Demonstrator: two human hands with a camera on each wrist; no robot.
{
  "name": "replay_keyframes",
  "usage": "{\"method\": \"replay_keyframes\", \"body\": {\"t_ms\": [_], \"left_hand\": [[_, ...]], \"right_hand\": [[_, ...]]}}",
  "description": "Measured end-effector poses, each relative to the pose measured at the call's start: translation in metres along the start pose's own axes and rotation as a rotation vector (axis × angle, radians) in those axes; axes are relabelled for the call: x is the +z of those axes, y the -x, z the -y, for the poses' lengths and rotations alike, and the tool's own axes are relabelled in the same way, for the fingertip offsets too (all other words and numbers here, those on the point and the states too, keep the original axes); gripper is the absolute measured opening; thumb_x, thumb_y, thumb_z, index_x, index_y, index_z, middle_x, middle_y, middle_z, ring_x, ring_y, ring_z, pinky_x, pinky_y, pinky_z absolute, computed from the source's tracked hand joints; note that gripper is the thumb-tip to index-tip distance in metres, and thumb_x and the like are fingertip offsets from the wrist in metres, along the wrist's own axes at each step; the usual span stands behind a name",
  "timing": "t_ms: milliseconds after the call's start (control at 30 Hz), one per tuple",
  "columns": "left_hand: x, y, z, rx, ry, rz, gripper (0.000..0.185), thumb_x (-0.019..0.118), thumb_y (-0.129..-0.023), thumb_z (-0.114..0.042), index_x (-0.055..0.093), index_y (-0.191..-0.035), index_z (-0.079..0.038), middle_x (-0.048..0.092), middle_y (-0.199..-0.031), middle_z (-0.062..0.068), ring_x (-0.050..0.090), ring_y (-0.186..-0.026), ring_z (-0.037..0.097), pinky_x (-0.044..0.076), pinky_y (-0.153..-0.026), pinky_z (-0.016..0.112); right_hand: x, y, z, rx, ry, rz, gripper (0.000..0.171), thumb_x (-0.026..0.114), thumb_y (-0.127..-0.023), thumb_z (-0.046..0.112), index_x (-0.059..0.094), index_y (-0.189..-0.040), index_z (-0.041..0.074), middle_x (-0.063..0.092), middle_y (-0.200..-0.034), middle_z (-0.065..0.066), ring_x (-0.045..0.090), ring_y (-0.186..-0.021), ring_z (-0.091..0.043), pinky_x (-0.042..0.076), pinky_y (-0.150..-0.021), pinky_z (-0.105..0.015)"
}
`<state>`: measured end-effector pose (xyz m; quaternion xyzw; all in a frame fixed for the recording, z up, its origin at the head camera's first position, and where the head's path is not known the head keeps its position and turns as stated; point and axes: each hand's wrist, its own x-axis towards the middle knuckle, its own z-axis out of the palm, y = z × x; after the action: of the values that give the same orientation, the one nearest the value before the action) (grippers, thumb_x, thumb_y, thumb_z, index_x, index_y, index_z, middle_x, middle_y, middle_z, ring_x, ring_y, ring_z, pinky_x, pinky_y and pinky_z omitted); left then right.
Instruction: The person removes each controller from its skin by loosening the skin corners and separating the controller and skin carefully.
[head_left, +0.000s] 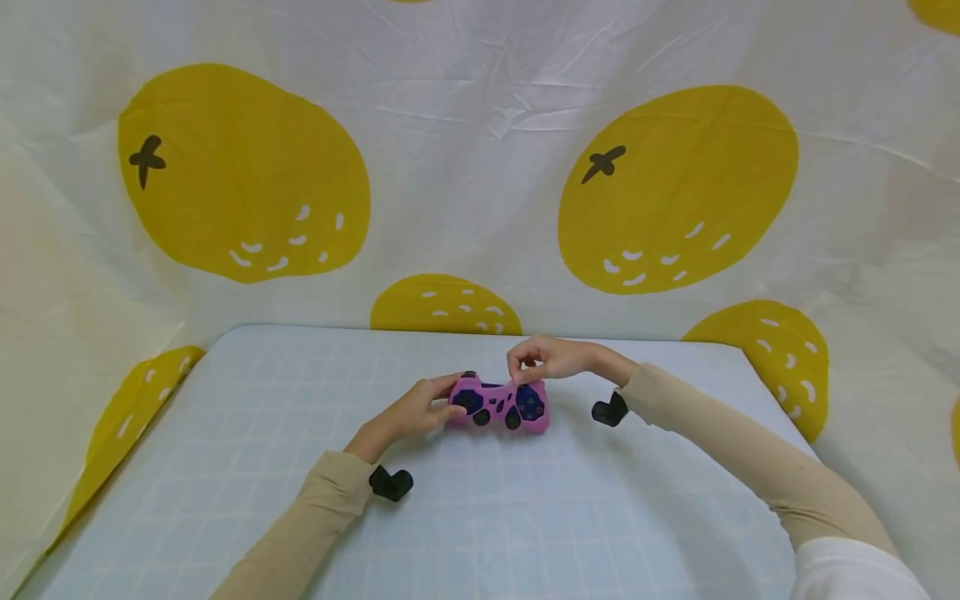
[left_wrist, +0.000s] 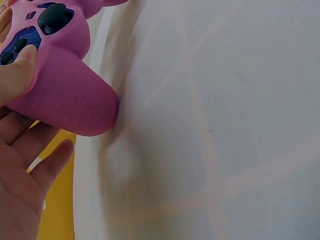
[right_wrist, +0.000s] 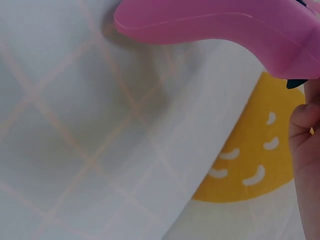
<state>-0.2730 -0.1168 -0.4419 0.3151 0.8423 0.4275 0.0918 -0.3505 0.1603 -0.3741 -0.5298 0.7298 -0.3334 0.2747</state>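
A pink game controller (head_left: 498,406) with dark blue button panels and black thumbsticks is held just over the table, its face turned up toward the head camera. My left hand (head_left: 412,408) grips its left end, thumb (left_wrist: 22,70) on the directional pad and fingers behind. In the left wrist view, the dotted pink handle (left_wrist: 75,100) sticks out past the palm. My right hand (head_left: 555,358) reaches over from the right and pinches the controller's top edge near the middle. In the right wrist view, only part of its curled fingers (right_wrist: 305,120) shows beside the pink casing (right_wrist: 200,20); the fingertips are hidden.
The table (head_left: 480,517) has a pale blue checked cover. Behind it hangs a white curtain (head_left: 465,183) printed with yellow fruit, meeting the table's back edge. A black wrist camera (head_left: 392,483) sits at the left wrist, another black camera (head_left: 610,410) at the right.
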Motion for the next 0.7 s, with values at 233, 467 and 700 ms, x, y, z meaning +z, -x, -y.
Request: {"method": "replay_keyframes", "body": {"t_ms": [233,467,700], "left_hand": [[0.000,0.001,-0.002,0.006,-0.029,-0.004,0.061,0.062,-0.093,-0.025,0.039,-0.145,-0.003,0.054,-0.139,0.015,0.053,-0.127,0.030,0.039,-0.108,0.046],[0.001,0.001,-0.001,-0.019,-0.038,-0.015,0.061,0.064,-0.092,-0.024,0.040,-0.145,-0.005,0.054,-0.140,0.013,0.053,-0.128,0.027,0.039,-0.109,0.044],[0.003,0.001,-0.001,0.005,-0.039,-0.036,0.062,0.065,-0.092,-0.023,0.040,-0.144,-0.001,0.053,-0.139,0.016,0.055,-0.126,0.030,0.040,-0.107,0.045]], "right_hand": [[0.000,-0.001,0.001,-0.006,0.024,0.042,0.012,0.056,-0.097,0.012,0.059,-0.085,0.008,0.053,-0.076,-0.004,0.046,-0.072,-0.007,0.036,-0.069,-0.024],[-0.004,-0.003,0.008,0.090,0.112,0.076,0.015,0.056,-0.097,0.018,0.057,-0.084,0.012,0.049,-0.075,0.005,0.050,-0.075,-0.008,0.043,-0.078,-0.034],[-0.007,-0.002,0.013,0.124,0.241,0.103,0.017,0.055,-0.098,0.022,0.057,-0.084,0.013,0.048,-0.073,0.012,0.049,-0.072,-0.005,0.044,-0.074,-0.031]]}}
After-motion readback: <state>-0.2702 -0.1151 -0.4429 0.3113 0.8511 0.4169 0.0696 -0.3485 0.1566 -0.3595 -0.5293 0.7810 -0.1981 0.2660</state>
